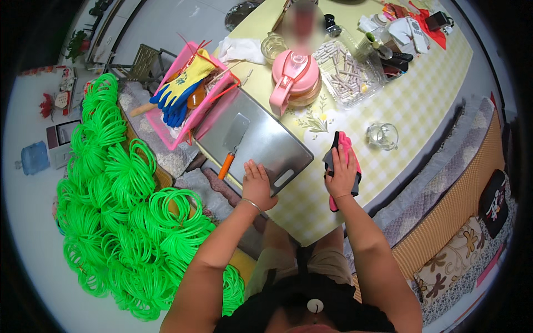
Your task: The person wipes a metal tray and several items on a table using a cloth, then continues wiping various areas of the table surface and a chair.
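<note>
My left hand (257, 186) lies flat with its fingers spread on the near edge of a stainless steel board (265, 145) that has a slot in one corner. Beside its fingertips, a scraper-like tool with an orange handle (226, 165) rests on the board, its wide metal blade toward the far side. To the right, my right hand (341, 176) rests with fingers stretched out on a pink and black piece of fabric (355, 161), perhaps a glove. The hand covers much of it, so its full shape is hidden.
A pink basket (186, 139) holding yellow-blue gloves (189, 83) stands left of the board. Farther back are a pink-lidded jug (297, 75), a clear tray of small pale rolls (347, 72) and a glass mug (382, 136). Bright green tubing coils (122, 222) are heaped at left.
</note>
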`<action>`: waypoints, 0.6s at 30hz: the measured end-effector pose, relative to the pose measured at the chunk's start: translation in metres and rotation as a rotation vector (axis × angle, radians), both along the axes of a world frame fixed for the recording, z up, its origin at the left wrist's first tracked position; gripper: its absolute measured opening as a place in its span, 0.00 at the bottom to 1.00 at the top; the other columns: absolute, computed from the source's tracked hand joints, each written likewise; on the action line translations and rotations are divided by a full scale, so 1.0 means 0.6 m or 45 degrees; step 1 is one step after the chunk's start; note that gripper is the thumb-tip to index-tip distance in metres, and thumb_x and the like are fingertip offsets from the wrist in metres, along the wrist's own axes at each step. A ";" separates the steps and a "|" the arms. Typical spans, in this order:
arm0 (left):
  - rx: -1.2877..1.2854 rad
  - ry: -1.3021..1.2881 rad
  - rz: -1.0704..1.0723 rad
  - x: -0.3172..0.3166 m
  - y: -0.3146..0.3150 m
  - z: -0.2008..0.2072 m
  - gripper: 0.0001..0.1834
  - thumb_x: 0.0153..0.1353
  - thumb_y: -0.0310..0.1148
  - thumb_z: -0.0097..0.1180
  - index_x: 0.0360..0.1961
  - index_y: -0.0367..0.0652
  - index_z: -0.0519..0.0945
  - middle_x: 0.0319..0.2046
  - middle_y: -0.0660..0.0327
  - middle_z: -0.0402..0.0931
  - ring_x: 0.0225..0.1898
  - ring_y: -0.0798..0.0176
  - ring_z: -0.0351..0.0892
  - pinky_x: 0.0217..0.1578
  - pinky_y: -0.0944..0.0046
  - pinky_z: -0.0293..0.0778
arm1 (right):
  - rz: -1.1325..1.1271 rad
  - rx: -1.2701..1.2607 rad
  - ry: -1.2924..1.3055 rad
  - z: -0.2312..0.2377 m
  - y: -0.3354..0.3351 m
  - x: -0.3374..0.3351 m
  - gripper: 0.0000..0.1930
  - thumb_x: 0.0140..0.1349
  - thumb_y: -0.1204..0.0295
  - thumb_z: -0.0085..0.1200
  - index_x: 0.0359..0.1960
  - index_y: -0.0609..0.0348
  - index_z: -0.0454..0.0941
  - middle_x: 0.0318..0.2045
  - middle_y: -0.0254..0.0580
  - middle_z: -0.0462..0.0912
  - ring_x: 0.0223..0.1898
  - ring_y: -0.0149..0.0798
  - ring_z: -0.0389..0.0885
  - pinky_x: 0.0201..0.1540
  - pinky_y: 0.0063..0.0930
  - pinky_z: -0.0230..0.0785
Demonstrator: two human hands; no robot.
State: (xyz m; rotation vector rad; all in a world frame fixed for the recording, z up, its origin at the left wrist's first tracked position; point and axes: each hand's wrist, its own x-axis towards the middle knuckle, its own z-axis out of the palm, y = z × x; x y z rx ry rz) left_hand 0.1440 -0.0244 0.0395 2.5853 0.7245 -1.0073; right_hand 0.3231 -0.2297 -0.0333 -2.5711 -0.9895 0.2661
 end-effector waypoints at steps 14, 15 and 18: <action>0.212 -0.632 0.413 0.324 0.254 -0.032 0.19 0.54 0.25 0.56 0.47 0.29 0.74 0.66 0.37 0.55 0.51 0.41 0.77 0.53 0.53 0.74 | -0.068 -0.058 -0.002 0.006 0.010 -0.005 0.39 0.45 0.73 0.59 0.65 0.48 0.66 0.69 0.38 0.61 0.69 0.54 0.56 0.67 0.52 0.51; 0.230 -0.599 0.434 0.329 0.271 -0.054 0.19 0.53 0.24 0.56 0.47 0.28 0.74 0.66 0.38 0.55 0.51 0.42 0.77 0.52 0.53 0.75 | -0.060 -0.046 -0.009 0.005 0.012 -0.007 0.39 0.44 0.73 0.59 0.65 0.48 0.66 0.69 0.38 0.61 0.69 0.54 0.56 0.67 0.52 0.52; 0.214 -0.503 0.475 0.336 0.296 -0.094 0.18 0.54 0.24 0.53 0.47 0.28 0.74 0.65 0.40 0.57 0.52 0.41 0.77 0.51 0.52 0.76 | -0.046 -0.026 -0.033 -0.002 0.012 -0.008 0.40 0.44 0.73 0.58 0.65 0.48 0.66 0.69 0.38 0.61 0.69 0.54 0.56 0.67 0.52 0.52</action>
